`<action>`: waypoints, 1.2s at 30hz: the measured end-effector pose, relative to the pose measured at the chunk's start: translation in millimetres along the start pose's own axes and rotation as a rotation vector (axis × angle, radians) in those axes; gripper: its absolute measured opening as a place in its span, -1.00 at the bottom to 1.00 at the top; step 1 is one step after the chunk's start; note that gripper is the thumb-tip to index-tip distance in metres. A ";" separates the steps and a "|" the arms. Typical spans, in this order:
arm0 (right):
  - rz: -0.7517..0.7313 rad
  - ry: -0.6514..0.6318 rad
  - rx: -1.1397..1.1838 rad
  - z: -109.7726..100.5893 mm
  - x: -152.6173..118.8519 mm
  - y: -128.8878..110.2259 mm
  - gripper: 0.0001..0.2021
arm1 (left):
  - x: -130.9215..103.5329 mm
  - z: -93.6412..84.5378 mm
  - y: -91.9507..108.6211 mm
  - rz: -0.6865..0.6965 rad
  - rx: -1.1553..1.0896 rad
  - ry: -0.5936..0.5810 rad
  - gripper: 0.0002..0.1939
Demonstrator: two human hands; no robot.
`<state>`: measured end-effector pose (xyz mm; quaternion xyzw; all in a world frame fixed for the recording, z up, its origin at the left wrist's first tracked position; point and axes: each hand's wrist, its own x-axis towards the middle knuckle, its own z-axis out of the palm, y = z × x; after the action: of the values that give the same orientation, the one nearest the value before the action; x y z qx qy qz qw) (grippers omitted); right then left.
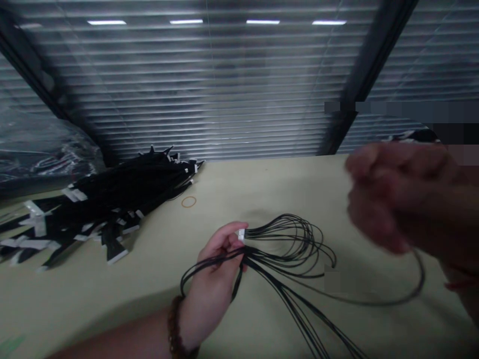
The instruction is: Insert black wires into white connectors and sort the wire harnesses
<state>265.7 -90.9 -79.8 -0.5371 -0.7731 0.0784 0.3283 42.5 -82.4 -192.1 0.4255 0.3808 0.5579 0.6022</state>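
Note:
My left hand (220, 274) is closed around a bundle of thin black wires (295, 264). A small white connector (241, 234) shows at its fingertips, and several wires loop out from the connector to the right and back to the hand. Other wires of the bundle trail down past the lower edge of the view. Raised at the right, my right hand (396, 194) is closed and smeared by motion. One black wire (374, 302) curves from the bundle up to this hand; its end is hidden in the fingers.
A heap of black cables with white connectors (130, 189) lies at the left of the pale table (292, 184). Near it is a tan rubber band (189, 202). Clear plastic wrapping (48, 144) stands at the far left, and window blinds (224, 89) rise behind the table.

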 end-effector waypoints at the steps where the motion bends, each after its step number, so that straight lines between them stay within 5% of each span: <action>1: 0.013 -0.158 0.145 9.2 -2.3 -9.5 -0.51 | -0.2 0.1 0.1 0.012 0.002 -0.004 -0.76; 3: 0.028 -0.357 0.281 29.2 -7.0 -24.3 -0.76 | -0.7 -0.1 0.1 0.039 0.005 -0.031 -0.78; 8: -0.019 -0.265 -0.075 61.5 -16.9 -33.0 -0.83 | -3.2 -3.1 -2.1 0.077 0.035 -0.106 -0.81; 17: -0.114 -0.222 -0.179 65.0 -18.4 -28.9 -0.79 | -6.0 -3.6 -1.6 0.100 0.046 -0.147 -0.84; 28: -0.355 0.024 -0.251 71.7 -23.9 -27.1 -0.73 | -5.1 -5.9 -5.1 0.145 0.072 -0.137 -0.84; 36: -0.438 0.030 -0.263 72.5 -28.2 -30.9 -0.74 | -4.8 -3.8 -1.9 0.197 0.130 -0.140 -0.86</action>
<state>204.6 -111.7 -133.1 -0.3960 -0.8696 -0.1036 0.2762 39.3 -86.9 -195.3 0.5370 0.3295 0.5575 0.5407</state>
